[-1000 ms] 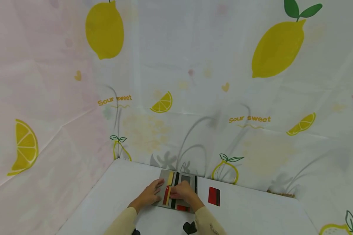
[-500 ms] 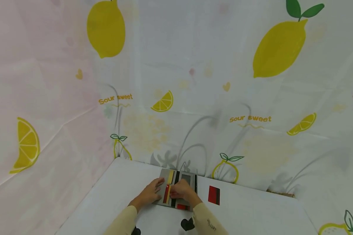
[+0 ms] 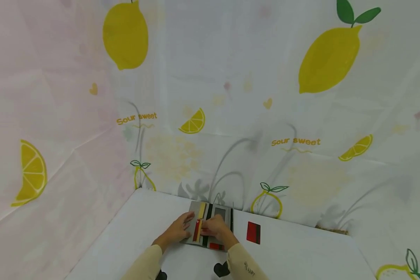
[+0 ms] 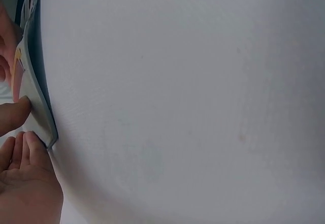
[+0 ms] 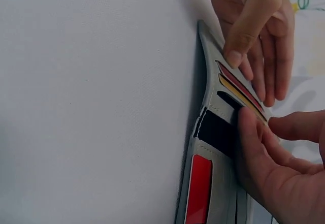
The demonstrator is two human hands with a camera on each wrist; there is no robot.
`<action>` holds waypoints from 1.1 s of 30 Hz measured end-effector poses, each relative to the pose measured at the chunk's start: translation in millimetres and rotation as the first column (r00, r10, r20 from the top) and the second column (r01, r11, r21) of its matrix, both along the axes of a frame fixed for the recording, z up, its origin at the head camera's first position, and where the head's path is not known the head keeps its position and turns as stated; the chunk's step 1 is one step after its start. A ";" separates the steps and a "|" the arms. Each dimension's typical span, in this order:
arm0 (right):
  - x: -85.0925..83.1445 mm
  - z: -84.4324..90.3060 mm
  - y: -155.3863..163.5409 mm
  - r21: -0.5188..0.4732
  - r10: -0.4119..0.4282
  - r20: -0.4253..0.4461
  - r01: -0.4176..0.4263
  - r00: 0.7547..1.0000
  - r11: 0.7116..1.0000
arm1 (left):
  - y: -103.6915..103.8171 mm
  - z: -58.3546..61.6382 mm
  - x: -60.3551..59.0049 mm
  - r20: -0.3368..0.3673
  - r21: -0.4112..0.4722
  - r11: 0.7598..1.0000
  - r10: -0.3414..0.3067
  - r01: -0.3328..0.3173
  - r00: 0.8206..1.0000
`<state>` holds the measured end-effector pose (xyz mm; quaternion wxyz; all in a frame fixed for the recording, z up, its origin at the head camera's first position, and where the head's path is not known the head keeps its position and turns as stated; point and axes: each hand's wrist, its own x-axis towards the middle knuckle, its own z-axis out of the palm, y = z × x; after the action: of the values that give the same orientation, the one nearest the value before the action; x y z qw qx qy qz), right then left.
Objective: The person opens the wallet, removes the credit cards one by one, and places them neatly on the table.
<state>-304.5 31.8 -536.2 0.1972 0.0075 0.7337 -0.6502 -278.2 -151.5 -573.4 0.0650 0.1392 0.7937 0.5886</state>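
A grey bifold wallet (image 3: 195, 206) lies spread on the white table, with cards in its slots. My left hand (image 3: 176, 232) rests on its left panel, the thumb near the lower edge and the fingers loosely extended. My right hand (image 3: 215, 226) is at the inner edge of that panel. In the right wrist view its thumb and fingers pinch a dark card (image 5: 228, 99) in the slot beside a yellow card (image 5: 237, 93) and a dark red card (image 5: 236, 76); much of the dark card is hidden. A bright red card (image 5: 199, 188) shows in the other panel.
Another red card (image 3: 253, 232) with a dark stripe lies on the table to the right of the wallet. A lemon-print cloth backdrop (image 3: 231, 116) rises directly behind the wallet. A black heart-shaped piece (image 3: 221, 269) is beside the right sleeve.
My right forearm has shifted very slightly to the left, its fingers staying at the card slot. The left hand and the wallet look nearly unchanged.
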 end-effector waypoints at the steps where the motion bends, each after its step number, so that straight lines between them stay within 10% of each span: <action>1: 0.4 0.4 0.6 0.002 0.002 0.007 -0.002 1.000 1.000 | 0.1 0.2 0.4 0.004 -0.001 1.000 -0.005 0.005 1.000; 19: -0.5 -3.3 4.3 -0.029 0.033 0.082 -0.030 0.996 0.999 | 0.0 -1.8 2.0 -0.011 0.011 0.999 -0.037 0.037 0.999; 33: -2.2 -8.2 -6.6 0.026 0.020 -0.024 -0.019 1.000 0.999 | -4.3 3.6 0.0 -0.027 0.042 0.998 -0.048 0.049 0.999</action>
<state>-306.7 25.1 -544.3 0.1945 -0.0049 0.7445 -0.6387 -278.2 -155.8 -569.8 0.0660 0.1672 0.7782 0.6018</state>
